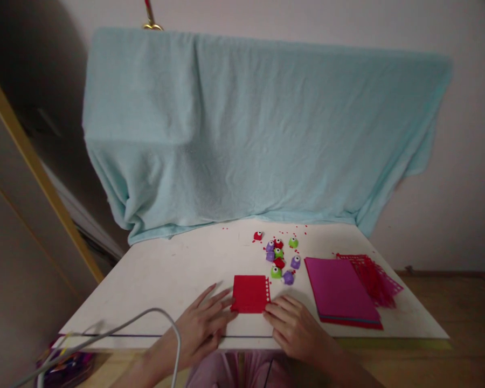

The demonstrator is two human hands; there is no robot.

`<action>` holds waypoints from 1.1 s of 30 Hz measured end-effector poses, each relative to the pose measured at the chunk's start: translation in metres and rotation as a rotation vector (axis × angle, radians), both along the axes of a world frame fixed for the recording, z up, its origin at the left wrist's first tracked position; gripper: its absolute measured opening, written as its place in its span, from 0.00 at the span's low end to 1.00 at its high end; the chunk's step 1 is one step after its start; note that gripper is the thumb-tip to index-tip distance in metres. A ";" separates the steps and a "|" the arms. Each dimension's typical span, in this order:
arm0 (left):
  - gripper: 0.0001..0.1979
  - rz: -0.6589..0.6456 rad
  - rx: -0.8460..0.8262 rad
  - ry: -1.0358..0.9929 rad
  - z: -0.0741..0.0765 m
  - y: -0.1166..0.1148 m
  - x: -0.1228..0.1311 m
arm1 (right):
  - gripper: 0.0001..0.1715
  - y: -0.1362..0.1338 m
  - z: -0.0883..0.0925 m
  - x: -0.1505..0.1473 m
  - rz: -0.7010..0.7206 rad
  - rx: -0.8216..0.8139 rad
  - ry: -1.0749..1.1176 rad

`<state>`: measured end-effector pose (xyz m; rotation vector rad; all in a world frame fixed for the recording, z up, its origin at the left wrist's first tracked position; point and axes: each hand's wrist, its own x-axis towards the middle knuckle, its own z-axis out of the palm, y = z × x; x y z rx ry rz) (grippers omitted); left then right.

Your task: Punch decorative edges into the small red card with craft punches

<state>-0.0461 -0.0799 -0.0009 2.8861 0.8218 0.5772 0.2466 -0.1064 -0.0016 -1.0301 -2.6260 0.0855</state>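
Observation:
A small red foam sheet [249,293] with a row of punched holes along its right edge lies flat near the front of the white table [178,269]. My left hand [200,326] rests flat on the table, fingers stretched out, fingertips touching the sheet's left edge. My right hand [295,323] lies to the right, fingers loosely extended, fingertips at the sheet's lower right corner. Neither hand lifts the sheet.
Several small red, green and purple craft punches [279,256] cluster behind the sheet among red scraps. A stack of pink sheets [339,291] and punched red leftovers [374,277] lie at the right. A light blue towel [246,129] hangs behind. A white cable [145,318] crosses front left.

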 end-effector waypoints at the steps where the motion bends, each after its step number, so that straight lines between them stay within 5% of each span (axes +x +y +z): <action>1: 0.27 -0.013 -0.007 0.000 -0.001 0.001 -0.002 | 0.14 0.000 -0.001 0.002 -0.002 -0.002 0.008; 7: 0.28 -0.087 -0.052 -0.004 0.002 0.010 -0.010 | 0.17 -0.003 -0.007 0.008 -0.011 -0.047 0.062; 13: 0.27 -0.148 -0.120 0.060 0.020 0.012 -0.017 | 0.19 -0.006 -0.010 0.011 -0.044 -0.037 0.153; 20: 0.19 -0.049 -0.269 -0.086 0.030 0.013 -0.008 | 0.17 -0.001 0.004 0.009 -0.108 -0.217 0.337; 25: 0.13 0.121 -0.417 -0.288 0.014 0.030 0.015 | 0.15 0.009 0.011 -0.010 -0.207 -0.247 0.497; 33: 0.10 0.152 -0.483 -0.346 -0.012 0.050 0.021 | 0.13 0.026 0.006 -0.052 -0.222 -0.291 0.409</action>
